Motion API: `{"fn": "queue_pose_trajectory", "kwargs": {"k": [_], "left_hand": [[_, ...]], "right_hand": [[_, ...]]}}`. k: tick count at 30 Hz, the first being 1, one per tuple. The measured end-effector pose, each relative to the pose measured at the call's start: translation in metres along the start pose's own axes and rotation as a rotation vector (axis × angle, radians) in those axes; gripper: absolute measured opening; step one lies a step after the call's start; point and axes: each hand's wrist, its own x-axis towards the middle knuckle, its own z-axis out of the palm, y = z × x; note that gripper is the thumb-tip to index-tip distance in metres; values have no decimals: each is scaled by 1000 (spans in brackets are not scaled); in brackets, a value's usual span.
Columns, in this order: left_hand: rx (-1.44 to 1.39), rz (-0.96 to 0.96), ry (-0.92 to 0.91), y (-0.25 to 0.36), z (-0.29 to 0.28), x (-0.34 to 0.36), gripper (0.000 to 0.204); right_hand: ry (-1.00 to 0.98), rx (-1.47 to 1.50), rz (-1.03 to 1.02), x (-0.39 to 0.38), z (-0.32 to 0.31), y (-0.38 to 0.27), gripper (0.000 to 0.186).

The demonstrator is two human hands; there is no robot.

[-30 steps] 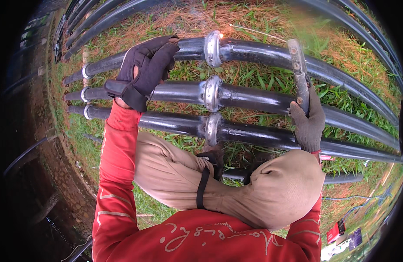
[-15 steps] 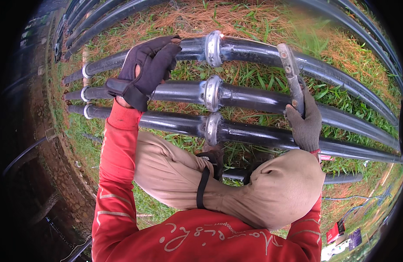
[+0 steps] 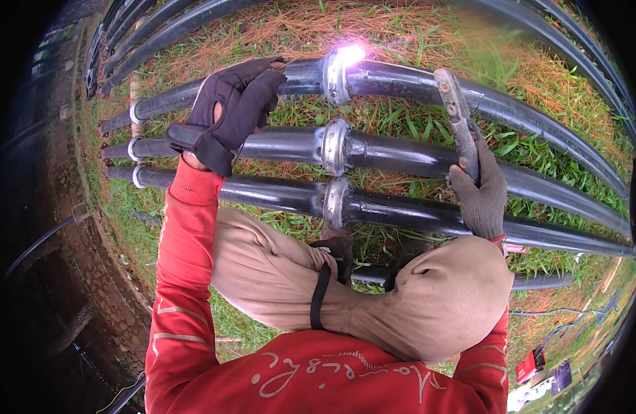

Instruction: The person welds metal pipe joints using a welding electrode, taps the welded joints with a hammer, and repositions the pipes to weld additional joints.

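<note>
My gloved left hand (image 3: pixel 232 110) is curled over the farthest of three black steel pipes (image 3: pixel 401 81), left of its silver flanged collar (image 3: pixel 336 83). My right hand (image 3: pixel 483 193), in a grey knit glove, grips a worn metal welding electrode holder (image 3: pixel 456 121). A thin rod runs left from the holder's top to a bright arc (image 3: pixel 349 55) at that collar, whose glare hides the rod's tip. The middle pipe (image 3: pixel 401 152) and nearest pipe (image 3: pixel 408 212) carry similar collars at their joints, below the arc in the picture.
My bent legs (image 3: pixel 439 297) in beige trousers are close before the pipes. More black pipes (image 3: pixel 159 31) lie beyond on grass and dry needles (image 3: pixel 373 27). Blue cable (image 3: pixel 580 314) and a red box (image 3: pixel 528 366) lie at lower right; a stony dirt strip (image 3: pixel 114 290) borders the left.
My right hand and the holder have shifted slightly left. The small orange glow at the far collar has become a bright pinkish-white arc. My left hand has stayed about in place.
</note>
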Motion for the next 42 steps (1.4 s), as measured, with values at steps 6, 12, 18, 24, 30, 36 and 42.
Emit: {"fn": "queue_pose_trajectory", "kwargs": {"k": [6,12,18,24,30,36,42], "left_hand": [[4,13,10,-4,2,2,37],[33,30,15,-9,0,4,37],[31,-9,-11,-2,2,2,37],[35,37,7,-5,-2,0,37],[18,42,2,0,4,0,37],[-6,30,3,-9,1,1,36],[75,52,-3,-6,0,2,39]], "right_hand": [[17,-27,-56,0,2,2,68],[-13,1,28,-1,1,-2,67],[120,-334,-310,-4,-7,5,60],[90,-657,-525,-6,-9,9,52],[235,-55,-110,-4,1,21,74],[129,-226,-147,-7,4,0,71],[136,-182,-115,-6,6,2,70]]}}
